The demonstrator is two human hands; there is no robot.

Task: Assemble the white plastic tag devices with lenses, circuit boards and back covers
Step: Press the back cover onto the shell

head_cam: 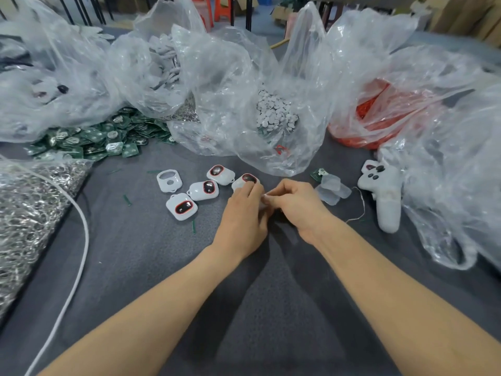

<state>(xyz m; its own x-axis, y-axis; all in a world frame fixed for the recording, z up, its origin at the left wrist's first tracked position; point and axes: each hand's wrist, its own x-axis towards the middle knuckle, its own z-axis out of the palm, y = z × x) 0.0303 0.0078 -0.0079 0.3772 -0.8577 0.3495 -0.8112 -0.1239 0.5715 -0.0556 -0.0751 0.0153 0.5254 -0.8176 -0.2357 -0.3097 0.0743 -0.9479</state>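
Note:
My left hand (244, 215) and my right hand (295, 204) meet at the table's middle, fingers curled round a small white tag part (265, 200) that is mostly hidden between them. Just beyond my left fingertips lies a white tag (247, 179) with a red-rimmed dark lens. Three more lensed tags (220, 174) (204, 190) (182, 207) lie to the left, beside an empty white shell (169, 181). A single green circuit board (317, 173) sits right of my hands.
Clear bags hold white round covers (275, 112), white shells (165, 61) and red parts (374, 115). Green circuit boards (92, 137) are heaped at the left, metal rings (29, 202) in a bag below them. A white cable (78, 240) and white gun-shaped tool (385, 194) lie nearby.

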